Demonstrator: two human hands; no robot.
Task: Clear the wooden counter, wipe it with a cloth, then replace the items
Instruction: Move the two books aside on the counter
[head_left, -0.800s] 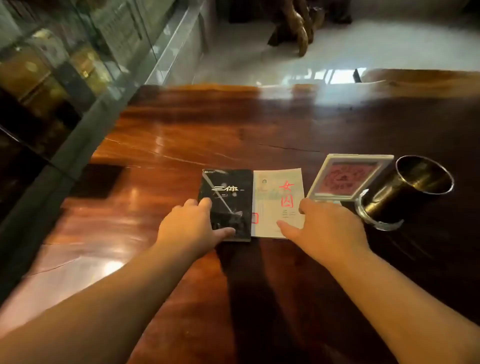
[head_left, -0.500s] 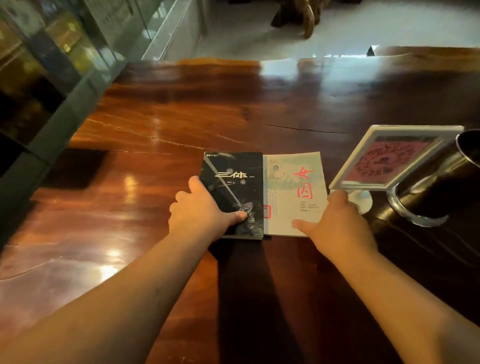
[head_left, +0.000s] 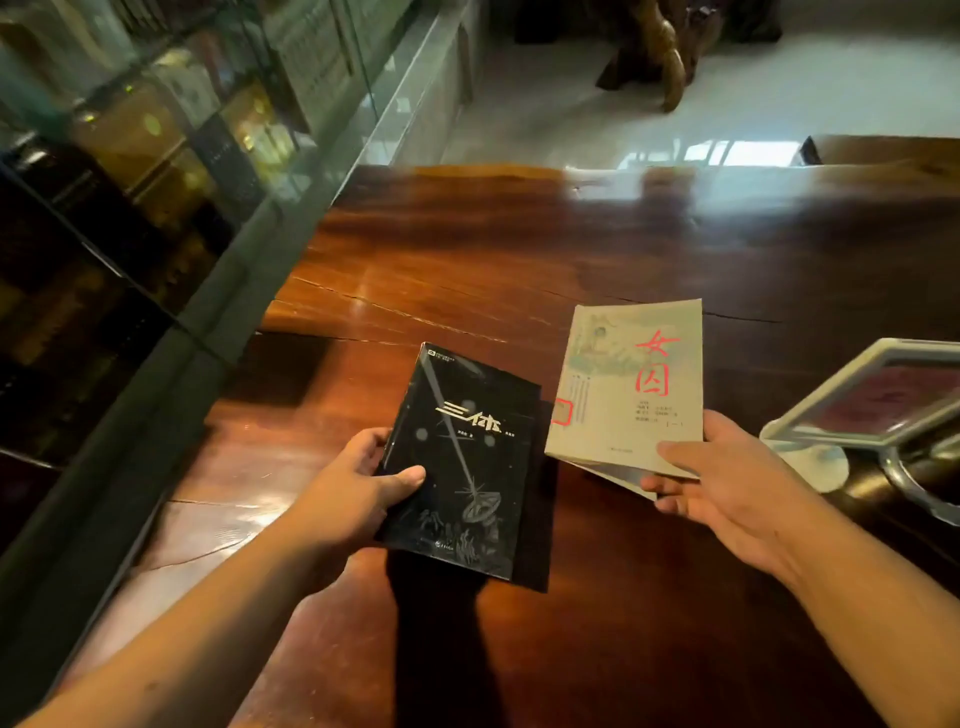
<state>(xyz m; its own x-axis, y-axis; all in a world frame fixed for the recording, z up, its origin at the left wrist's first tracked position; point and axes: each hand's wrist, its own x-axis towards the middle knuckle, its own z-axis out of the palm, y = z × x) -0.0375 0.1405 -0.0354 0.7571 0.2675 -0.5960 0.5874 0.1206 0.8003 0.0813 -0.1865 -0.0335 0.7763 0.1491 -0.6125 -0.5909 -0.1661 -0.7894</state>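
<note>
My left hand (head_left: 358, 491) grips the left edge of a black book (head_left: 462, 457) with white characters, held tilted above the wooden counter (head_left: 467, 260). My right hand (head_left: 722, 478) holds the lower right corner of a pale book (head_left: 628, 384) with red characters, also lifted off the counter, its cover slightly parted at the bottom. The two books are apart, side by side.
A white-framed sign on a round base (head_left: 862, 410) stands at the right edge, with the rim of a metal cup (head_left: 919, 488) beside it, mostly cut off. A glass display case (head_left: 171, 171) runs along the counter's left side. Pale floor lies beyond the far edge.
Both books lay flat on the counter under my hands. Now each hand has taken hold of its book and lifted it, and the books have moved apart.
</note>
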